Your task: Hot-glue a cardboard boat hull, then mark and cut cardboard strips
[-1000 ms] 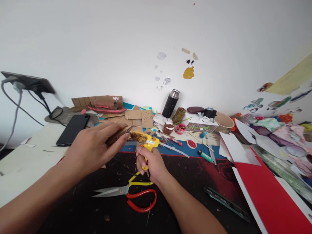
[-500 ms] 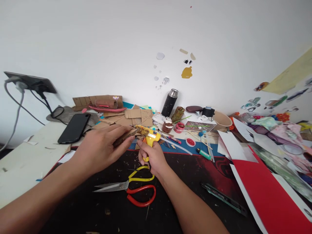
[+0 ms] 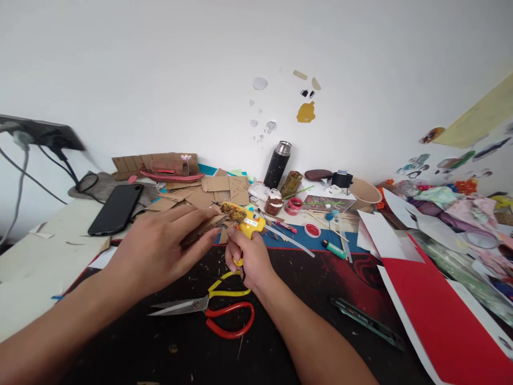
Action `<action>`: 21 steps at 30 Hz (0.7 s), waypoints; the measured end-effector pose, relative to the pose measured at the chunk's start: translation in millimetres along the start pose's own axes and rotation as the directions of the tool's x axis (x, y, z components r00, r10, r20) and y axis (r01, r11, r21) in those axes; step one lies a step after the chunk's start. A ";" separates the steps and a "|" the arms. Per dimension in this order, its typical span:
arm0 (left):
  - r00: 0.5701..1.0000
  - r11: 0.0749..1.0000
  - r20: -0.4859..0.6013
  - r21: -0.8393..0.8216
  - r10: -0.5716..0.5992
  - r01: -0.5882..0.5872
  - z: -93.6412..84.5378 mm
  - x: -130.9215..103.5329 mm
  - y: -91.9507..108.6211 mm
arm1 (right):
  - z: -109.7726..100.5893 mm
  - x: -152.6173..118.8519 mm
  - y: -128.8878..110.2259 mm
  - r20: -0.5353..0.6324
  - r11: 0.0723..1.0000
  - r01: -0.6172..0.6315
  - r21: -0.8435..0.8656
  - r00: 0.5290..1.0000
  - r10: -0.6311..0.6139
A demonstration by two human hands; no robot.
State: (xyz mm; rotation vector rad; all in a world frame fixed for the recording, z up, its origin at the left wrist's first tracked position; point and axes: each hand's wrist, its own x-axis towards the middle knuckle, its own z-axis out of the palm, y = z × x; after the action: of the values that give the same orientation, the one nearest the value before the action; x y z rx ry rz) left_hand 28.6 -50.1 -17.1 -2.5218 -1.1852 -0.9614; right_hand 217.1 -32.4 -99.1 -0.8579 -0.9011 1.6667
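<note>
My left hand grips a rough brown piece between thumb and fingers; the palm hides much of it. My right hand is closed round the handle of a yellow glue gun, whose stained front end points left, close over the brown piece. From its rear a translucent glue stick sticks out to the right. Below the hands, scissors with one yellow and one red handle lie on the dark mat, blades pointing left and slightly apart.
A green cutter lies at the right beside red card. Behind stand a black flask and paint jars. Cardboard pieces are at the back, a phone at the left.
The view has shifted slightly. The glue gun's front end now shows more clearly above the brown piece, a little farther from my left fingers. Both hands keep their hold.
</note>
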 end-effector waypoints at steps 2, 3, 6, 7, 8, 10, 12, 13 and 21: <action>1.000 0.999 -0.007 0.020 0.025 -0.025 -2.5 -0.2 2.9 | -0.3 1.4 -0.2 -0.030 0.999 0.008 0.047 1.000 -0.007; 1.000 0.999 0.001 0.023 0.023 -0.023 -3.4 -0.4 3.8 | -0.6 2.2 -0.4 -0.036 0.998 0.009 0.064 0.999 -0.007; 1.000 1.000 0.018 0.027 -0.012 0.012 -5.1 -0.9 3.8 | -2.4 4.3 -0.7 -0.021 0.996 -0.010 0.086 1.000 0.011; 0.999 0.999 0.020 0.025 -0.035 0.034 -5.9 -0.8 2.9 | -3.2 4.9 -0.5 -0.015 0.996 -0.016 0.086 1.000 0.018; 0.998 0.998 0.017 0.021 -0.060 0.060 -7.1 -0.5 1.6 | -4.2 5.5 -0.2 -0.012 0.996 -0.022 0.084 1.000 0.023; 0.992 0.992 0.005 0.015 -0.128 0.128 -10.6 0.8 -1.6 | -6.1 6.6 0.6 -0.015 0.997 -0.031 0.074 0.999 0.032; 0.982 0.982 -0.008 0.021 -0.187 0.187 -15.4 2.3 -4.8 | -7.6 7.2 1.4 -0.020 0.998 -0.036 0.060 0.999 0.037; 0.977 0.977 -0.016 0.033 -0.211 0.211 -18.0 3.0 -6.3 | -8.0 7.1 1.7 -0.019 0.998 -0.034 0.053 0.999 0.035; 0.943 0.940 -0.033 0.075 -0.332 0.333 -32.3 4.8 -13.8 | -2.4 0.6 1.2 0.063 1.000 -0.013 0.024 0.998 0.011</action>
State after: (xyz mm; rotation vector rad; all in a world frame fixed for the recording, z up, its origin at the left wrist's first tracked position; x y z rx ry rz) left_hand 5.3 -51.8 9.5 -2.2875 -1.6460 -0.9834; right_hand 218.5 -31.7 -101.3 -0.7993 -0.9183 1.7202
